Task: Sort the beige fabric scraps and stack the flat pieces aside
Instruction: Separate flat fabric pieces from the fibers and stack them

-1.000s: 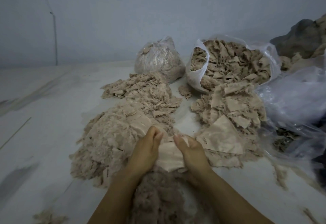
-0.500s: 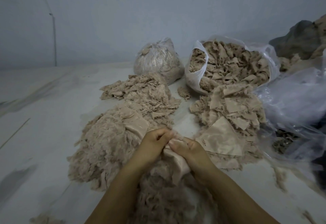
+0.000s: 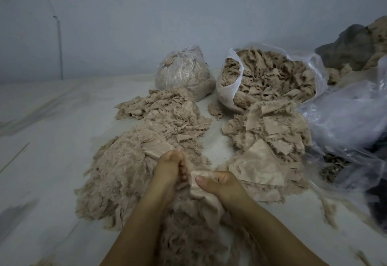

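A: Head view, then. Where is the piece she is working on?

B: Low in the middle, over the fluff (image 3: 129,182). The scrap (image 3: 206,194) hangs between the two hands, its top edge pinched up near the thumbs and the rest trailing down and toward the person, so its long axis runs roughly away from the camera, top to bottom.

A: And the grip?

B: The right hand (image 3: 222,184) has its thumb laid over the top of the scrap with fingers curled behind; it holds the cloth. The left hand (image 3: 170,168) is curled tight beside it, fingertips tucked in at the scrap's left edge. It seems to pinch that edge or the fuzz clinging to it; I can't tell which.

A: Where does a flat piece go?

B: I'd judge the stack (image 3: 259,167) to the right, where a large smooth piece lies on top. It sits just beside the right hand, on that hand's side, with further flat cuts piled behind it. The right hand is plainly the nearer one.

A: So the move turns on that?

B: Likely, yes. The scrap lies left of the stack and points toward the person, so it would need carrying right and spreading out, with the left hand letting go or stripping off the fuzz.

A: Anything else around?

B: An open bag (image 3: 230,89) full of scraps behind the stack, a tied bag (image 3: 184,71) left of it, and loose plastic (image 3: 345,115) at the far right.
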`<state>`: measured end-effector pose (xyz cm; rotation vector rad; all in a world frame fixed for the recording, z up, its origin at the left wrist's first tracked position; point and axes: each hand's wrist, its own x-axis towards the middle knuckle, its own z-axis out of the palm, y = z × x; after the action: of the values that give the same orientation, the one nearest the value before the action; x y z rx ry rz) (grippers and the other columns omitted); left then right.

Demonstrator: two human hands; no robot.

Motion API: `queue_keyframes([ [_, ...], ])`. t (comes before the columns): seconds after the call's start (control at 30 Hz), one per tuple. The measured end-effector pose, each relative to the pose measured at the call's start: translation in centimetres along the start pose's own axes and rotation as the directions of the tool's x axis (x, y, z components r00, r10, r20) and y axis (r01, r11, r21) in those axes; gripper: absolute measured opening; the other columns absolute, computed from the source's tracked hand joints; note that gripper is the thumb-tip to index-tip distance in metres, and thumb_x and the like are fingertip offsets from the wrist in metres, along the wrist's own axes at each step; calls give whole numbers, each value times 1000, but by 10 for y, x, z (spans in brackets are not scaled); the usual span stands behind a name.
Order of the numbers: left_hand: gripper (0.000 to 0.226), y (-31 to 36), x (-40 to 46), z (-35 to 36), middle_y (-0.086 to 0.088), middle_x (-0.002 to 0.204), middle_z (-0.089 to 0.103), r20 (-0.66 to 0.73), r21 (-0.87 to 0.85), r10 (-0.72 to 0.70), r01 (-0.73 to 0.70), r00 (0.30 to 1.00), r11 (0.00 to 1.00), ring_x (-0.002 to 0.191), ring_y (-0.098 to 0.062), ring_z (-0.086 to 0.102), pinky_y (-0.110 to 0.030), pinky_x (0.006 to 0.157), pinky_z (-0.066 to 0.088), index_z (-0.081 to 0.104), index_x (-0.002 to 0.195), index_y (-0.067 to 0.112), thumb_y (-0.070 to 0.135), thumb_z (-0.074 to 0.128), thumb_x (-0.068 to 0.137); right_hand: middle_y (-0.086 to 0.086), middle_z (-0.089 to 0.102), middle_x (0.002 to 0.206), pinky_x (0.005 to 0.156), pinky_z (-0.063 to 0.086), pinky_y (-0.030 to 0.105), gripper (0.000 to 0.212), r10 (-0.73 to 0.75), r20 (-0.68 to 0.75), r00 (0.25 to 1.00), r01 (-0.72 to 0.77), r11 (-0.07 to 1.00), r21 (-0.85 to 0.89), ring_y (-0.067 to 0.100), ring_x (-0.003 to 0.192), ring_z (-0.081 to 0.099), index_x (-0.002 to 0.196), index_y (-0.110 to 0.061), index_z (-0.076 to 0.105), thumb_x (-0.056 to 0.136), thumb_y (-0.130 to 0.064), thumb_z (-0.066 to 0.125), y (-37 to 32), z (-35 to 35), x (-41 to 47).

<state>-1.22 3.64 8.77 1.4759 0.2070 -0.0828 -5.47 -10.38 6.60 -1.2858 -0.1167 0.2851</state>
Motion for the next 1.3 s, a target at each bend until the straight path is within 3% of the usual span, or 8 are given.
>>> queue_keyframes([
  [0.2,25,-9,-14,-2,-9,87,70,466,214,-49,-59,883,975,74,-16,66,-25,62,51,72,86,20,43,61,85,29,68,97,81,54,50,25,-48,-336,941,108,981,164,39,87,67,99,2,65,96,-20,54,-2,-3,12],
  [0.3,27,-20,-13,-2,-12,84,71,361,133,-39,-10,932,991,72,-18,67,-26,63,55,69,91,7,29,71,75,24,68,104,90,53,50,29,-48,-464,885,138,977,161,34,95,68,108,2,63,97,-23,52,-2,-11,15],
  [0.5,27,-14,-12,0,-23,95,70,265,-90,91,-70,960,993,84,-30,68,-41,79,56,70,92,4,26,68,77,22,70,105,92,51,50,55,125,-138,983,-105,984,143,37,99,68,108,1,68,68,-35,81,-2,-18,5],
  [0.67,28,-16,-8,7,-19,96,71,132,-240,62,-29,989,970,86,-28,70,-37,73,57,70,94,7,29,53,91,19,72,103,85,56,40,42,40,-191,981,8,970,241,33,96,70,111,-1,66,77,-24,72,0,-9,8],
  [0.87,42,-30,-19,15,-7,94,73,295,30,68,-80,953,996,87,-26,68,-37,80,55,71,95,11,49,52,93,17,74,93,64,58,28,19,-50,-350,935,134,967,218,28,84,72,104,-2,67,91,-14,61,-1,-3,9],
  [1.03,36,-45,-14,1,2,55,41,-30,414,298,-260,954,872,55,-13,38,-24,51,32,48,64,11,26,47,97,18,70,107,87,55,39,29,-42,-579,814,247,927,281,25,97,67,120,-2,60,93,-14,58,-7,-16,16],
  [1.2,57,-31,-15,3,-5,78,71,210,141,153,-185,966,972,73,-24,68,-32,68,54,69,84,10,58,38,89,15,75,87,68,58,33,24,3,-267,964,-18,998,-53,26,80,72,102,0,68,89,-21,65,-3,-17,6],
  [1.3,36,-17,-15,4,-20,88,71,336,-80,29,-2,941,997,77,-29,70,-33,68,58,72,84,5,40,64,81,20,73,95,78,58,40,30,131,-99,986,-130,991,16,34,89,71,102,-1,70,82,-23,72,1,-15,1],
])
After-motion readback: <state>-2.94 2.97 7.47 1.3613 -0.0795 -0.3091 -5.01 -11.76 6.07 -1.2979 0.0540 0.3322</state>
